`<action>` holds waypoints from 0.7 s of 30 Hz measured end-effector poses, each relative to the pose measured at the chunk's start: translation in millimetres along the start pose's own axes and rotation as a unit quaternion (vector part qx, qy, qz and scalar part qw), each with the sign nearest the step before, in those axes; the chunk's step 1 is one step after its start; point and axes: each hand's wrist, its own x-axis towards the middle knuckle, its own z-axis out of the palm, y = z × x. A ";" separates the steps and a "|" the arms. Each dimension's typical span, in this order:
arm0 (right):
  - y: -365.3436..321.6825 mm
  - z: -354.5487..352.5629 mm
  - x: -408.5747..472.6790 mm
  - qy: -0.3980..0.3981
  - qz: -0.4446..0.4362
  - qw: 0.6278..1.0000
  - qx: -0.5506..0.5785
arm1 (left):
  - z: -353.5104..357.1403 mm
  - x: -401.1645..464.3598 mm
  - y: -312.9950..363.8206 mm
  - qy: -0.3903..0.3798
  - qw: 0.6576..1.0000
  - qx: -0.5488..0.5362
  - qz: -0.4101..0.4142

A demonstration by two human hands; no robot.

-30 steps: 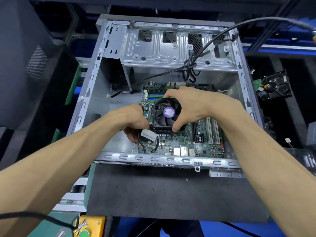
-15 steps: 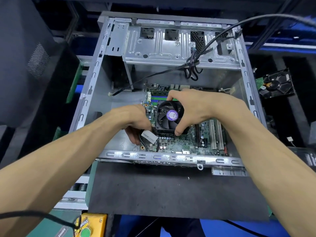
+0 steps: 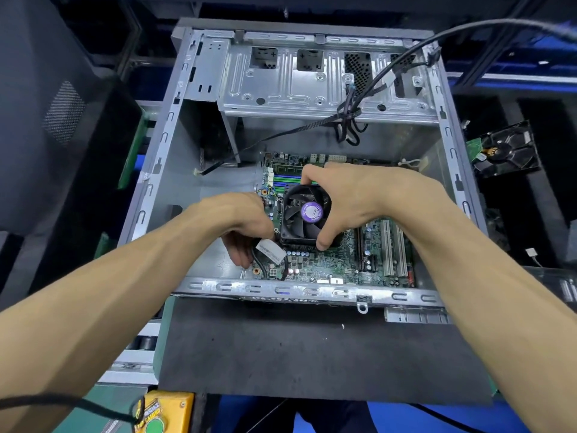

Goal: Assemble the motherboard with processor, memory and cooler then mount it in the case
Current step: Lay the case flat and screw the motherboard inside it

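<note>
A green motherboard (image 3: 337,264) lies inside the open grey metal case (image 3: 162,157), toward its near right. On the board sits a black cooler (image 3: 304,214) with a fan and a purple centre label. My right hand (image 3: 359,198) grips the cooler, fingers over its far edge and thumb at its near right corner. My left hand (image 3: 237,223) curls round the board's left edge beside the cooler, next to a black cable with a white tag (image 3: 270,250). Memory slots (image 3: 290,179) show behind the cooler; the processor is hidden.
A drive cage (image 3: 312,85) spans the case's far side, with black cables (image 3: 349,117) hanging from it over the board. A black mat (image 3: 296,351) lies in front of the case. A loose fan (image 3: 505,148) sits to the right, a yellow button box (image 3: 162,414) at bottom left.
The board with the cooler has shifted slightly with both hands still holding it inside the case; my view has moved a little. The grips are unchanged.
</note>
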 end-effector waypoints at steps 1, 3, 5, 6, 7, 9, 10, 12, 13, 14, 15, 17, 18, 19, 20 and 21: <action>-0.1 0.7 0.0 0.004 -0.002 1.000 0.000 | -0.2 0.5 0.0 -0.004 1.000 0.003 -0.001; 0.0 2.5 -0.8 0.017 -0.008 1.000 0.001 | -0.6 1.5 -0.4 -0.011 1.000 0.012 -0.004; 0.0 3.7 -0.7 0.026 -0.010 1.000 0.001 | -0.5 2.9 -1.4 -0.014 1.000 0.015 -0.002; 0.3 3.7 0.0 0.025 -0.008 1.000 -0.001 | -0.4 3.8 -1.5 -0.013 1.000 0.013 0.000; 0.4 3.7 0.7 0.021 -0.004 1.000 -0.001 | -0.3 4.4 -1.7 -0.013 1.000 0.009 0.003; -0.4 3.8 2.6 0.006 0.005 1.000 -0.003 | 0.4 5.4 -2.8 -0.011 1.000 -0.004 0.010; -1.0 4.4 3.6 0.001 0.007 1.000 -0.003 | 0.3 6.0 -3.2 -0.007 1.000 -0.009 0.014; -2.2 6.8 5.7 -0.007 0.009 1.000 -0.002 | 0.8 7.5 -3.3 0.004 1.000 -0.015 0.020; -2.6 7.7 6.3 -0.009 0.007 1.000 -0.004 | 1.2 8.5 -3.1 0.008 1.000 -0.015 0.022; -3.0 7.9 6.7 -0.006 0.003 1.000 -0.007 | 1.5 9.1 -3.0 0.011 1.000 -0.015 0.023; -2.9 7.3 6.5 0.002 -0.002 1.000 -0.010 | 1.4 9.9 -2.7 0.014 1.000 -0.013 0.022; -2.6 5.4 5.5 0.016 -0.008 1.000 -0.007 | 0.1 10.1 -2.1 0.023 1.000 -0.004 0.017; -2.6 4.2 5.1 0.019 -0.011 1.000 -0.005 | -0.7 9.9 -2.1 0.023 1.000 -0.001 0.014; -2.8 3.7 4.8 0.019 -0.013 1.000 -0.001 | -1.2 9.6 -1.9 0.018 1.000 0.003 0.012; -2.9 3.2 4.4 0.016 -0.017 1.000 0.001 | -1.5 8.6 -1.8 0.009 1.000 0.008 0.010; -3.4 3.1 4.2 0.013 -0.019 1.000 0.001 | -1.5 7.4 -1.9 0.001 1.000 0.012 0.009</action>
